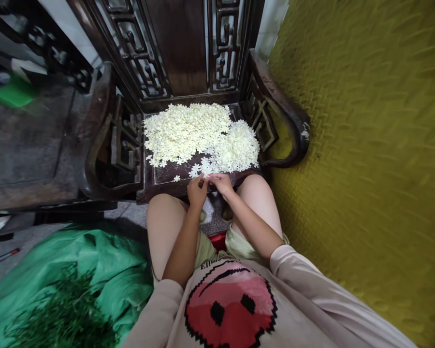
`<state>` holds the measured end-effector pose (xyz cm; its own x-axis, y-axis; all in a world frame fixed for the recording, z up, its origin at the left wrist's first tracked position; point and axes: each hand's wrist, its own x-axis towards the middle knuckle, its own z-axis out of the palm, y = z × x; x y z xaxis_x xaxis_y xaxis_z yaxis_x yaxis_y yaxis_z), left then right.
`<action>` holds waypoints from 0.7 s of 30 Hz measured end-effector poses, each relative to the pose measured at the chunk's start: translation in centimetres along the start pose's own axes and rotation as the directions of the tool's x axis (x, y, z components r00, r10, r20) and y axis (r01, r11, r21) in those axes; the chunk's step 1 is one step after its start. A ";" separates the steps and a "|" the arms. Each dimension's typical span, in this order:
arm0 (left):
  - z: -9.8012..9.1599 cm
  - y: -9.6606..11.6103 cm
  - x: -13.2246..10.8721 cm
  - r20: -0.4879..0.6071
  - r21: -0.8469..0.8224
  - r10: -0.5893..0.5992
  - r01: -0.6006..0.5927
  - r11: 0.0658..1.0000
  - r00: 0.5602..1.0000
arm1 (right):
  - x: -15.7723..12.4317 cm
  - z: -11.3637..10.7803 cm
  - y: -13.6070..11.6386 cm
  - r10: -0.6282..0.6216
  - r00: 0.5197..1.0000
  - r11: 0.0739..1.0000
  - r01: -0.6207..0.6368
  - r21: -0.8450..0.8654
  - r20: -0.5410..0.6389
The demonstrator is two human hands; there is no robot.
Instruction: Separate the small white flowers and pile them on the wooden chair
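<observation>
My left hand [197, 191] and my right hand [221, 183] meet at the front edge of a dark wooden chair seat [172, 172]. Their fingertips come together in a pinch, right by a small cluster of white flowers [205, 166]. What sits between the fingers is too small to make out. Behind them a wide heap of cream-white flowers [186, 130] covers the back and left of the seat. A second, whiter heap of flowers [239, 147] lies at the right and touches the first. One loose flower [177, 178] rests left of my left hand.
Curved wooden armrests [284, 104] flank the seat, with a carved backrest [186, 46] behind. A yellow textured surface [366, 145] rises at the right. At the lower left lies green sheeting [94, 246] with leafy stems [65, 309]. A green container [12, 92] stands at far left.
</observation>
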<state>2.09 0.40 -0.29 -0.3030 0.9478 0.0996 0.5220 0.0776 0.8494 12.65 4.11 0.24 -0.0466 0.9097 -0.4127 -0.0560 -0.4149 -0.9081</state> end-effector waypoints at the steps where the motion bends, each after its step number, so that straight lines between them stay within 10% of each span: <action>1: 0.1 0.0 0.0 -0.006 -0.036 -0.023 0.023 0.999 1.000 | 0.0 0.0 0.0 -0.029 1.000 0.999 0.029 -0.035 0.003; 12: 0.6 0.3 0.1 -0.089 -0.368 -0.303 0.251 0.895 0.949 | -0.4 0.1 0.1 -0.220 0.975 0.936 0.223 -0.272 0.041; 17: 0.6 0.0 0.4 -0.233 -0.414 -0.334 0.218 0.884 0.913 | 0.0 0.1 0.0 -0.092 0.990 0.982 0.072 -0.176 -0.111; 21: 0.5 -1.3 1.3 -0.332 -0.581 -0.507 0.251 0.774 0.796 | 0.3 -0.4 -0.8 0.088 0.970 0.995 -0.096 -0.022 -0.228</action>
<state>1.41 1.65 -1.52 -0.7703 0.6119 -0.1794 -0.1347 0.1188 0.9837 13.04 4.72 0.79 0.1774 0.8497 -0.4965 -0.0297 -0.4997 -0.8657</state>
